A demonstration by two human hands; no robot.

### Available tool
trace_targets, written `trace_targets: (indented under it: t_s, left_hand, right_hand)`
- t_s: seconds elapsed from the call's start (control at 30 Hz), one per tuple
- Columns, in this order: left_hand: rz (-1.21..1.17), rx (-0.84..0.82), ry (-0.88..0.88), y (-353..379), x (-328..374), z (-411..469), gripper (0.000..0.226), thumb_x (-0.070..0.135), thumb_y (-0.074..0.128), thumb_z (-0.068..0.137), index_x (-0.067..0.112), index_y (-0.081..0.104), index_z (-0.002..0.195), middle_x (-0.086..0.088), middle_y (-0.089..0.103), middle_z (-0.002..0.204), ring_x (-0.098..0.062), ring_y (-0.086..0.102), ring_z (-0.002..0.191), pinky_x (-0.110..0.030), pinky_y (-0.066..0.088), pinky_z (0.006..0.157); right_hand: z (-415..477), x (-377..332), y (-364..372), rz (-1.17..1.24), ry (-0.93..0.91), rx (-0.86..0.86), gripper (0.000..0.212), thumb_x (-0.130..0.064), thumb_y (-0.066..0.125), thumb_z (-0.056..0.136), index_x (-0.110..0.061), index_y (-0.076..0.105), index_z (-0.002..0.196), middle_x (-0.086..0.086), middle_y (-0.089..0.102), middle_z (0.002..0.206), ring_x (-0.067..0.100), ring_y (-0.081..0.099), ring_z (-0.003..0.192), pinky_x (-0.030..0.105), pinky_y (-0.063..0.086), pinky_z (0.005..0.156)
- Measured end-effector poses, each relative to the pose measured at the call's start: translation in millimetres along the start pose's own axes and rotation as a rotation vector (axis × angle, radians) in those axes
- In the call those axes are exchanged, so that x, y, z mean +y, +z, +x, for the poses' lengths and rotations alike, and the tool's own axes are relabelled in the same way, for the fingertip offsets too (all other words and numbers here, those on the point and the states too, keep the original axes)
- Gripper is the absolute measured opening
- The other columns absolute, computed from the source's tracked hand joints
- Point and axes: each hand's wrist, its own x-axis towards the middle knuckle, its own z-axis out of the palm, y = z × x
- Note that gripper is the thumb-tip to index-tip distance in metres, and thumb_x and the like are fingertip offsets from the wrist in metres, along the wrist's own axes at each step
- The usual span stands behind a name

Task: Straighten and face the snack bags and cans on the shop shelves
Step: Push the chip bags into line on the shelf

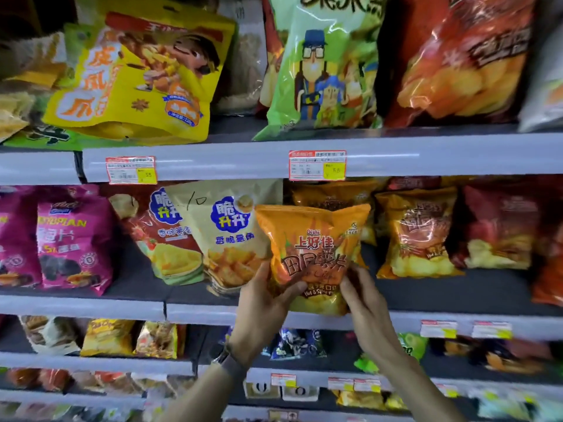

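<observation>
Left hand [264,303] and right hand [362,295] pinch orange chip bag [313,239] at lower corners; bag's bottom edge hidden, lower shelves [91,362] blurred, contents probably snack packs.

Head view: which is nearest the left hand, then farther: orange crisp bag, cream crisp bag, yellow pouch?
1. Orange crisp bag: gripped by the left hand.
2. Cream crisp bag: just left, same shelf.
3. Yellow pouch: upper shelf, left.

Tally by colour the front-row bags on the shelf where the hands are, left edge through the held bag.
Magenta foil snack bags: 2
Red foil snack bag: 1
Cream foil snack bag: 1
Orange foil crisp bag: 1
Total: 5
</observation>
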Motion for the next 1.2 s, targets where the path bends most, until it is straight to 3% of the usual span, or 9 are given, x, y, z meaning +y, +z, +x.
trace_targets:
  t_s: [0.13,0.2,0.27,0.4,0.53,0.63,0.8,1.0,1.2]
  left_hand:
    - [-0.065,-0.036,0.001,38,5,16,0.043,0.039,0.086,0.086,0.029,0.066,0.123,0.018,0.078,0.106,0.003,0.072,0.098,-0.028,0.06,0.086]
    - [-0.064,-0.042,0.024,50,5,24,0.046,0.04,0.085,0.087,0.027,0.065,0.126,0.016,0.078,0.107,0.002,0.072,0.098,-0.03,0.06,0.087]
    - [-0.051,-0.039,0.047,59,5,31,0.05,0.041,0.086,0.086,0.026,0.063,0.128,0.016,0.078,0.107,0.003,0.071,0.098,-0.028,0.06,0.086]
    - [-0.009,-0.072,0.062,66,0,32,0.056,0.046,0.085,0.084,0.026,0.06,0.131,0.014,0.076,0.108,0.001,0.071,0.097,-0.022,0.058,0.081]
    - [0.036,-0.136,0.025,58,-6,27,0.058,0.054,0.08,0.087,0.026,0.058,0.133,0.015,0.074,0.113,-0.001,0.07,0.102,-0.014,0.053,0.079]
    - [0.076,-0.183,0.003,52,-6,26,0.056,0.055,0.076,0.09,0.025,0.057,0.133,0.013,0.072,0.116,-0.008,0.07,0.106,-0.013,0.05,0.078]
    - [0.212,-0.22,0.063,39,-10,21,0.062,0.04,0.077,0.09,0.029,0.05,0.145,0.008,0.069,0.13,-0.016,0.066,0.118,-0.031,0.054,0.094]
    - [0.337,-0.275,0.06,11,-16,-5,0.073,0.04,0.066,0.098,0.019,0.037,0.161,0.0,0.054,0.153,-0.024,0.053,0.139,-0.04,0.049,0.109]
    - [0.426,-0.411,0.117,10,-3,-46,0.053,0.037,0.063,0.1,0.03,0.051,0.151,0.004,0.059,0.145,-0.024,0.06,0.125,-0.041,0.056,0.09]
  right_hand:
    - [4,9,-24,-0.129,-0.006,0.025,0.054,-0.07,0.044,0.099,-0.054,0.037,0.151,-0.041,0.04,0.147,-0.008,0.038,0.14,0.031,0.034,0.113]
    - [10,10,-31,-0.226,-0.012,0.024,0.051,-0.07,0.044,0.1,-0.056,0.031,0.147,-0.05,0.03,0.137,-0.013,0.032,0.131,0.028,0.028,0.111]
    - [17,14,-35,-0.292,-0.028,0.037,0.051,-0.068,0.047,0.1,-0.053,0.029,0.146,-0.043,0.036,0.132,-0.01,0.034,0.123,0.028,0.03,0.107]
    - [25,33,-38,-0.357,-0.01,0.021,0.044,-0.066,0.049,0.099,-0.05,0.039,0.139,-0.013,0.054,0.136,0.01,0.049,0.129,0.035,0.041,0.106]
    - [19,39,-38,-0.42,0.004,0.005,0.059,-0.076,0.047,0.096,-0.044,0.044,0.145,-0.013,0.058,0.136,0.011,0.054,0.127,0.046,0.048,0.107]
    - [17,33,-37,-0.45,0.032,-0.012,0.061,-0.072,0.047,0.098,-0.04,0.042,0.149,-0.011,0.058,0.14,0.013,0.052,0.131,0.046,0.046,0.109]
    - [11,15,-35,-0.532,0.092,-0.026,0.06,-0.059,0.049,0.103,-0.03,0.039,0.155,-0.006,0.053,0.145,0.019,0.048,0.138,0.035,0.04,0.108]
    - [-15,-4,-39,-0.674,0.121,0.011,0.061,-0.054,0.05,0.104,-0.025,0.04,0.157,-0.003,0.051,0.15,0.021,0.046,0.139,0.041,0.04,0.114]
    - [-60,-22,-50,-0.875,0.202,0.048,0.046,-0.049,0.051,0.106,-0.025,0.056,0.145,-0.001,0.058,0.141,0.022,0.049,0.135,0.036,0.042,0.107]
